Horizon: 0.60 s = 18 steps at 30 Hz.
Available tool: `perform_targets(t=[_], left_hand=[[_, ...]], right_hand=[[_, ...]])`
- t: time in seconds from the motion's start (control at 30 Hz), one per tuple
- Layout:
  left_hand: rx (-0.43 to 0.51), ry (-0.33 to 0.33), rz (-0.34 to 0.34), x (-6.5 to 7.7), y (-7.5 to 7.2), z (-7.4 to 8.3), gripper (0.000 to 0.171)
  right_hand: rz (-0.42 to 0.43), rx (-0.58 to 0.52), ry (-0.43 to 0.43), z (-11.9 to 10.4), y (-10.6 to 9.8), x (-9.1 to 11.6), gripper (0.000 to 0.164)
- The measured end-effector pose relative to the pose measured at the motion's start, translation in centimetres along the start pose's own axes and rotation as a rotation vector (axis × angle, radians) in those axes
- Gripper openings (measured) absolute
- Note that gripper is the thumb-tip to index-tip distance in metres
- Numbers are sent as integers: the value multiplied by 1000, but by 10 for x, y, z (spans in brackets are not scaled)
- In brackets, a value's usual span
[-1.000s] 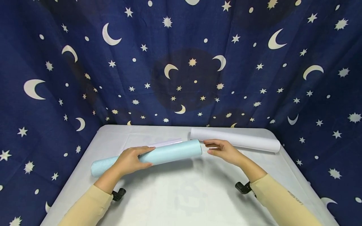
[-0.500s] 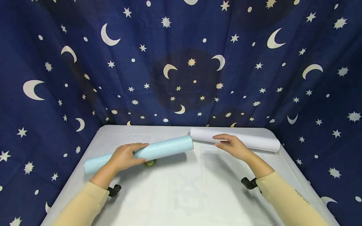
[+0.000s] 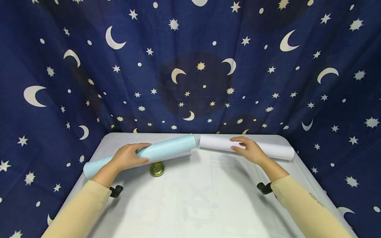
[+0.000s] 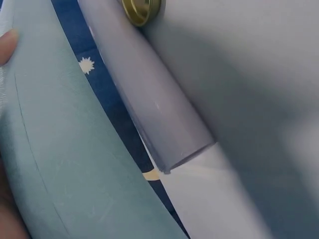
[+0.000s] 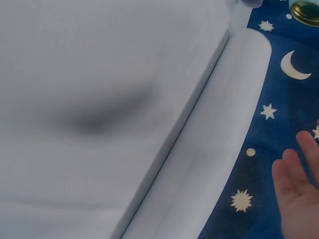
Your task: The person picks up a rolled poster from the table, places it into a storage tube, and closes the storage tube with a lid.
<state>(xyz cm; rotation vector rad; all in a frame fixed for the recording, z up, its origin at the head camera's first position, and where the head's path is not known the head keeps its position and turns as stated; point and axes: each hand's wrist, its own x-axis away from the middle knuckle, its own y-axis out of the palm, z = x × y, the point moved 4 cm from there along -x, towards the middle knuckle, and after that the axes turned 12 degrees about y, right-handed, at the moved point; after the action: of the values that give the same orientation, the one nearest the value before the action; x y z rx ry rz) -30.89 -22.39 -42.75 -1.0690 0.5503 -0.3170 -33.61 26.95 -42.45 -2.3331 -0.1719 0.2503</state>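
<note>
Well to the left of the white roll (image 3: pixel 272 149), a cream sleeve (image 3: pixel 80 205) reaches over the white table (image 3: pixel 166 205), with a small black device (image 3: pixel 116 191) by its cuff. Further in, and also left of the white roll, the left hand (image 3: pixel 128 157) grips a light blue roll (image 3: pixel 166 147), fingers across the top and thumb along the near side. That blue roll slants upward toward the white roll, its right end near the white roll's left end yet apart from it. Below it, left of the white roll too, a lilac roll (image 4: pixel 154 94) lies on the table, partly covered by the blue one in the head view; the left wrist view shows a strip of curtain (image 3: pixel 190 49) between the two. Beside the lilac roll, nearer the person than the white roll, rests a gold disc (image 3: pixel 157 169) with a raised rim. Over the white roll hovers the right hand (image 3: pixel 249 150), its grip free, fingers extended and apart from the roll in the right wrist view. Nearer than the white roll, a second black device (image 3: pixel 264 188) sits by another cream sleeve (image 3: pixel 303 205). Behind the white roll hangs the navy curtain, printed with moons and stars.
</note>
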Motion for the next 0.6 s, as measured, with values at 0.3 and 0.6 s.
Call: perform_targets(t=[0.3,0.6], left_hand=[[-5,-42,-45,-16,-4,-17,70],[4,-52,-67,-26,0,-32,72]], right_hand=[[32,90,24,14,-11,-14,39],[25,145,26,22,-11,-20,38]])
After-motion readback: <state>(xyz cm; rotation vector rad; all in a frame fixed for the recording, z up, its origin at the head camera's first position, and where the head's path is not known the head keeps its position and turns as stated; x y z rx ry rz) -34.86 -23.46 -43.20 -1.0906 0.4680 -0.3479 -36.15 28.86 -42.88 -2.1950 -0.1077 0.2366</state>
